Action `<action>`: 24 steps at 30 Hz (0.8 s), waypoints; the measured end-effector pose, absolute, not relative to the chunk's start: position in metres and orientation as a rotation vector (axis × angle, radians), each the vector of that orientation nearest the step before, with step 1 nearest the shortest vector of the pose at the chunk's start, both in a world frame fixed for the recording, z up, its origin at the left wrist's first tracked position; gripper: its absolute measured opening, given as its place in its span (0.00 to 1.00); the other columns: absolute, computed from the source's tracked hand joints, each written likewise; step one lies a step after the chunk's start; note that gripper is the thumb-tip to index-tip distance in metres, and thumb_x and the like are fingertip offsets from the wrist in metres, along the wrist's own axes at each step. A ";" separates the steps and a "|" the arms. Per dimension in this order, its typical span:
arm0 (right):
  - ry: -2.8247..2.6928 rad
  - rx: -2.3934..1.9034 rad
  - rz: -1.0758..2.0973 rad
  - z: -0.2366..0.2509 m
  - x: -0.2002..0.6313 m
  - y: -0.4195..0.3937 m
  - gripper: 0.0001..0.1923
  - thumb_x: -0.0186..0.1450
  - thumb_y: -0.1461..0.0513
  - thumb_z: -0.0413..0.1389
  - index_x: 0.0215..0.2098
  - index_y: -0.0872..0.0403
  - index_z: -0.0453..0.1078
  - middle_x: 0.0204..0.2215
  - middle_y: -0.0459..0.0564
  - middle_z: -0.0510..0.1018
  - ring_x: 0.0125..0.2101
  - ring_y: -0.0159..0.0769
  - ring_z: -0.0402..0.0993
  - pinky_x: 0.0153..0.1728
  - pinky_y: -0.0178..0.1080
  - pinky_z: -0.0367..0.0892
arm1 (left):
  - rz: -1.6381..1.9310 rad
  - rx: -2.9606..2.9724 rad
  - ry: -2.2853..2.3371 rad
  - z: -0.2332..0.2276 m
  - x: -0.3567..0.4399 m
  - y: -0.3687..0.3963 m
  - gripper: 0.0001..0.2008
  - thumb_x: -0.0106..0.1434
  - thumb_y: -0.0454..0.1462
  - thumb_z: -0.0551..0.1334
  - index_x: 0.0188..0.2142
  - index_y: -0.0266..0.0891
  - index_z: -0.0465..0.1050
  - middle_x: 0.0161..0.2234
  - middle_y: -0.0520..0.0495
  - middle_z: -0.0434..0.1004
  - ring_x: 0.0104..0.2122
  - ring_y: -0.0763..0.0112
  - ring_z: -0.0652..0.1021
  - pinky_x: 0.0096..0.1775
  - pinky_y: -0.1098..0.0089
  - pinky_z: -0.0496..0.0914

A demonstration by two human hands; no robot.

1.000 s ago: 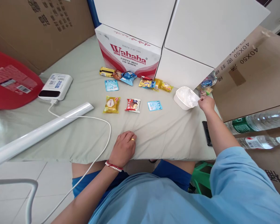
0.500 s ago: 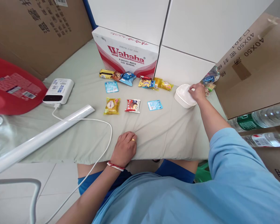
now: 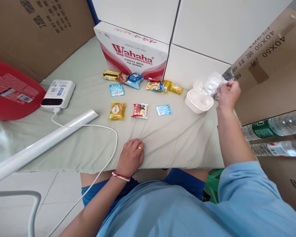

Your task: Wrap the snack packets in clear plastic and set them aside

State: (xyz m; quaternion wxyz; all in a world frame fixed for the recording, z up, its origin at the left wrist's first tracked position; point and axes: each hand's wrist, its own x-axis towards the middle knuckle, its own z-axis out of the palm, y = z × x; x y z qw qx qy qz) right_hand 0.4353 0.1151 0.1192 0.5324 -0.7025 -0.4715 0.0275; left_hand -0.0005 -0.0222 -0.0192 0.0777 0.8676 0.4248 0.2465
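My right hand (image 3: 229, 93) pinches a crumpled clear plastic bag (image 3: 213, 84) just right of a small white plastic container (image 3: 199, 101). Part of the film still trails over the container's far rim. My left hand (image 3: 130, 156), with a ring and a beaded bracelet, rests loosely curled on the cloth at the table's front, with nothing visible in it. Ahead of it lie a yellow-wrapped snack (image 3: 117, 111), a red and white snack packet (image 3: 139, 111) and a light blue packet (image 3: 164, 110). A second light blue packet (image 3: 116, 90) lies farther back.
Several snack packets (image 3: 133, 80) line the foot of the Wahaha box (image 3: 135, 56). At the left are a red jug (image 3: 12, 92), a white power bank (image 3: 58, 94) with a cable, and a long white tube (image 3: 44, 144). Cardboard (image 3: 268, 72) and water bottles (image 3: 278, 126) stand at the right.
My right hand has moved right, away from the white container, drawing the clear plastic bag out of it. My left hand stays where it was.
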 end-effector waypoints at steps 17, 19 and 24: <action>-0.676 -1.373 1.123 0.038 0.241 -0.071 0.19 0.57 0.49 0.70 0.32 0.50 0.70 0.18 0.37 0.67 0.16 0.24 0.54 0.18 0.31 0.51 | 0.686 0.947 0.822 0.025 0.069 -0.053 0.25 0.61 0.56 0.69 0.42 0.38 0.73 0.32 0.48 0.76 0.30 0.71 0.76 0.29 0.72 0.68; -0.737 -1.390 1.128 0.034 0.242 -0.074 0.18 0.60 0.49 0.69 0.33 0.50 0.70 0.19 0.37 0.67 0.17 0.25 0.56 0.19 0.32 0.53 | 0.667 0.938 0.808 0.027 0.071 -0.055 0.24 0.59 0.55 0.71 0.38 0.39 0.72 0.28 0.50 0.75 0.28 0.73 0.74 0.28 0.72 0.66; -0.877 -1.422 1.104 0.031 0.241 -0.081 0.18 0.65 0.48 0.64 0.46 0.48 0.70 0.26 0.41 0.73 0.24 0.31 0.67 0.26 0.34 0.65 | 0.728 1.077 1.012 0.028 0.069 -0.057 0.19 0.60 0.52 0.70 0.34 0.39 0.73 0.25 0.53 0.74 0.24 0.75 0.71 0.30 0.71 0.66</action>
